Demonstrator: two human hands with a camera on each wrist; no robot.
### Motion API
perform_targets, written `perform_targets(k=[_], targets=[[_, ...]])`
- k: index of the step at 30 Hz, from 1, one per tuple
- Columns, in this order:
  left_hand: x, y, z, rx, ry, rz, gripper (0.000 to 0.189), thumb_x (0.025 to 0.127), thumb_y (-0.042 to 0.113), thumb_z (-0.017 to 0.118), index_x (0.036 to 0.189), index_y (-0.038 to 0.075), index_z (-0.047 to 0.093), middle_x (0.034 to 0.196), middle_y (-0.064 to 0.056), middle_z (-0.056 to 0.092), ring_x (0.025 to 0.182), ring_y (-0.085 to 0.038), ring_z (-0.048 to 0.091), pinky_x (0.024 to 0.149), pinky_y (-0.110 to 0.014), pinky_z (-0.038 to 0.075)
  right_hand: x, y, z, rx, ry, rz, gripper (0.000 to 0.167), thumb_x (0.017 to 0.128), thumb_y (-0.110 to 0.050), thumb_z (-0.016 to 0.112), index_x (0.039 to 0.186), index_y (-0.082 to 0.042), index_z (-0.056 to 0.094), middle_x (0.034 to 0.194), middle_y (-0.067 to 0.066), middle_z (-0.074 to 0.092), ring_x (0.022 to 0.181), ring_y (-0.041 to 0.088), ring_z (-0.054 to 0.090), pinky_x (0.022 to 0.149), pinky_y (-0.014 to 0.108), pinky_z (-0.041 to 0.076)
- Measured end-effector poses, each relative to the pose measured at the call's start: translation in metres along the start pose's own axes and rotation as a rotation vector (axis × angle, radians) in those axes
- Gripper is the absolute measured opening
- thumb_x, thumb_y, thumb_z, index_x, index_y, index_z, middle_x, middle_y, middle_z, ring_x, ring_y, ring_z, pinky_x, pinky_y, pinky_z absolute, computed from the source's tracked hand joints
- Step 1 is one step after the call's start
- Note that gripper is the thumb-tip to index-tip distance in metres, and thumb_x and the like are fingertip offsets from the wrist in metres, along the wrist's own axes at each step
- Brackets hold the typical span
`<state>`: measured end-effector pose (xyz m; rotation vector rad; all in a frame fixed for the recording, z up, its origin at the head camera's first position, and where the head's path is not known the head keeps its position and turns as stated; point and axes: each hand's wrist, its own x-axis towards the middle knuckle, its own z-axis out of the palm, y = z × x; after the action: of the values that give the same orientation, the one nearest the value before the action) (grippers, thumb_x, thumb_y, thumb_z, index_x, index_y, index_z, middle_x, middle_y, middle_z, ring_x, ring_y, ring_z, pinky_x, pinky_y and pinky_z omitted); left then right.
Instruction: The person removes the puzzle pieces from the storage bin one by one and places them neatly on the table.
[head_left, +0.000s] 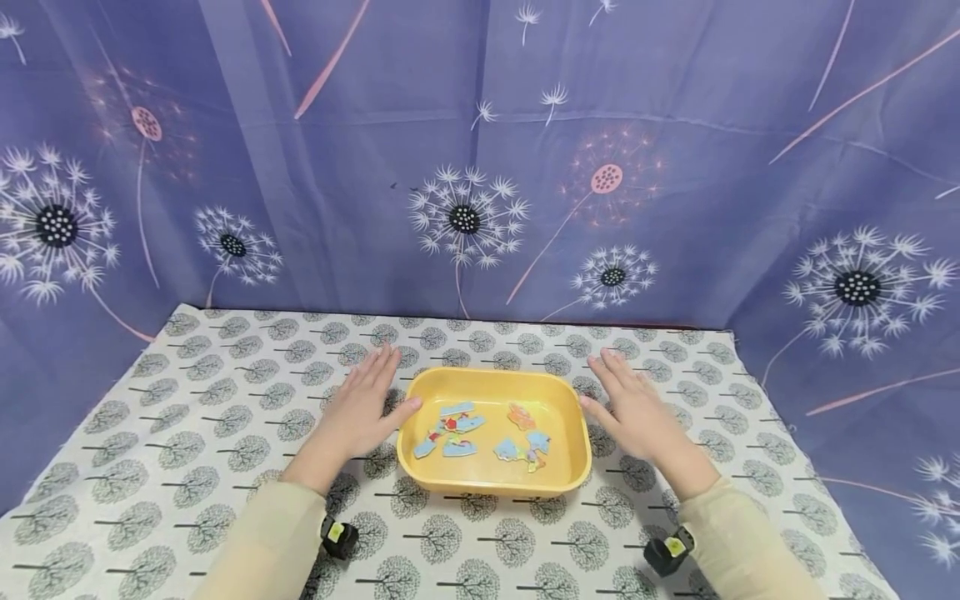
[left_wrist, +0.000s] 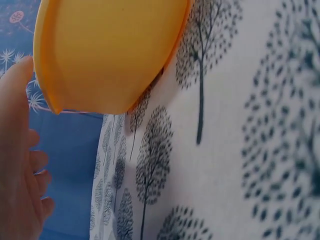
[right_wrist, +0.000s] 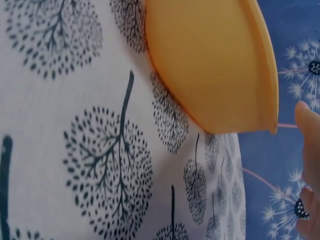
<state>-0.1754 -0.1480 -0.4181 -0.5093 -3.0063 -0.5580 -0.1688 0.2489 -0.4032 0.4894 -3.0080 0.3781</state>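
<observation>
A yellow plastic tub (head_left: pixel 495 482) stands on the patterned cloth between both hands. Inside it lie several flat puzzle pieces in two loose groups, light blue pieces (head_left: pixel 459 448) on the left, and an orange piece (head_left: pixel 521 416) with more blue ones on the right. My left hand (head_left: pixel 358 419) is beside the tub's left end, fingers straight, thumb tip right at the rim. On the other side my right hand (head_left: pixel 636 414) has its fingers extended, its thumb close to the right rim. Neither hand holds anything. The left wrist view shows the tub's outer wall (left_wrist: pixel 100 60) near the thumb.
A white cloth (head_left: pixel 247 500) printed with grey trees covers the table. Behind it and along both sides hangs a blue-purple curtain (head_left: pixel 360 208) with dandelions. Black wrist cameras sit below the left sleeve (head_left: pixel 262 542) and the right sleeve (head_left: pixel 742 542).
</observation>
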Motion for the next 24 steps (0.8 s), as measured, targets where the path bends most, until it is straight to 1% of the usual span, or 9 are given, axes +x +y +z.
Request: perform_targets(k=[3, 5, 8, 12, 15, 17, 19, 21, 24], targets=[[-0.001, 0.001, 0.003, -0.084, -0.003, -0.018, 0.08, 0.095, 0.057, 0.038, 0.152, 0.009, 0.01, 0.159, -0.008, 0.007, 0.145, -0.035, 0.013, 0.119, -0.053, 0.015, 0.0, -0.005, 0.0, 0.023, 0.018, -0.019, 0.071, 0.097, -0.053, 0.038, 0.15, -0.009, 0.024, 0.158, 0.013, 0.012, 0.145, 0.038, 0.014, 0.116, 0.061, 0.014], [-0.003, 0.003, 0.004, -0.171, -0.013, -0.045, 0.078, 0.096, 0.055, 0.04, 0.152, 0.01, 0.01, 0.158, -0.01, 0.01, 0.144, -0.037, 0.017, 0.117, -0.055, 0.018, 0.0, -0.008, 0.0, 0.038, 0.031, -0.037, 0.07, 0.096, -0.053, 0.04, 0.149, -0.009, 0.026, 0.158, 0.013, 0.014, 0.144, 0.038, 0.016, 0.115, 0.061, 0.016], [-0.004, 0.005, 0.009, -0.318, -0.03, -0.089, 0.074, 0.097, 0.05, 0.042, 0.153, 0.012, 0.012, 0.157, -0.013, 0.018, 0.141, -0.041, 0.022, 0.114, -0.059, 0.02, 0.0, -0.015, 0.001, 0.067, 0.043, -0.067, 0.069, 0.095, -0.048, 0.047, 0.148, -0.007, 0.029, 0.157, 0.014, 0.018, 0.143, 0.038, 0.02, 0.115, 0.059, 0.019], [-0.006, 0.009, 0.017, -0.52, -0.045, -0.124, 0.067, 0.098, 0.039, 0.046, 0.152, 0.011, 0.018, 0.154, -0.016, 0.027, 0.138, -0.038, 0.033, 0.113, -0.053, 0.028, 0.001, -0.026, 0.002, 0.104, 0.043, -0.113, 0.066, 0.094, -0.041, 0.054, 0.146, -0.005, 0.033, 0.154, 0.017, 0.025, 0.141, 0.038, 0.026, 0.114, 0.057, 0.024], [-0.005, 0.013, 0.022, -0.667, -0.037, -0.146, 0.06, 0.099, 0.029, 0.047, 0.15, 0.006, 0.023, 0.151, -0.017, 0.033, 0.132, -0.034, 0.043, 0.109, -0.046, 0.037, 0.002, -0.035, 0.002, 0.134, 0.034, -0.131, 0.064, 0.093, -0.039, 0.056, 0.144, -0.005, 0.036, 0.153, 0.017, 0.029, 0.14, 0.037, 0.029, 0.113, 0.056, 0.027], [-0.005, 0.017, 0.025, -0.728, -0.011, -0.172, 0.056, 0.099, 0.022, 0.047, 0.148, 0.005, 0.027, 0.147, -0.018, 0.039, 0.126, -0.033, 0.05, 0.106, -0.043, 0.043, 0.003, -0.04, 0.002, 0.151, 0.034, -0.132, 0.063, 0.093, -0.039, 0.056, 0.143, -0.005, 0.039, 0.152, 0.015, 0.031, 0.139, 0.036, 0.031, 0.112, 0.056, 0.029], [-0.003, 0.021, 0.027, -0.779, 0.03, -0.213, 0.052, 0.098, 0.018, 0.046, 0.147, 0.005, 0.031, 0.141, -0.019, 0.046, 0.118, -0.031, 0.056, 0.1, -0.041, 0.049, 0.004, -0.045, 0.003, 0.162, 0.04, -0.136, 0.06, 0.093, -0.039, 0.056, 0.141, -0.005, 0.042, 0.15, 0.015, 0.035, 0.137, 0.036, 0.035, 0.111, 0.055, 0.031], [-0.002, 0.026, 0.029, -0.821, 0.08, -0.258, 0.05, 0.098, 0.015, 0.045, 0.145, 0.006, 0.034, 0.137, -0.018, 0.051, 0.111, -0.029, 0.06, 0.095, -0.039, 0.053, 0.006, -0.048, 0.004, 0.181, 0.05, -0.147, 0.057, 0.093, -0.038, 0.056, 0.138, -0.005, 0.045, 0.147, 0.015, 0.04, 0.134, 0.036, 0.04, 0.11, 0.054, 0.033], [-0.001, 0.031, 0.033, -0.901, 0.15, -0.308, 0.048, 0.097, 0.01, 0.044, 0.144, 0.006, 0.036, 0.137, -0.018, 0.052, 0.11, -0.031, 0.061, 0.094, -0.037, 0.054, 0.009, -0.053, 0.006, 0.206, 0.066, -0.17, 0.052, 0.093, -0.035, 0.057, 0.134, -0.004, 0.05, 0.14, 0.016, 0.049, 0.129, 0.036, 0.046, 0.11, 0.053, 0.036]])
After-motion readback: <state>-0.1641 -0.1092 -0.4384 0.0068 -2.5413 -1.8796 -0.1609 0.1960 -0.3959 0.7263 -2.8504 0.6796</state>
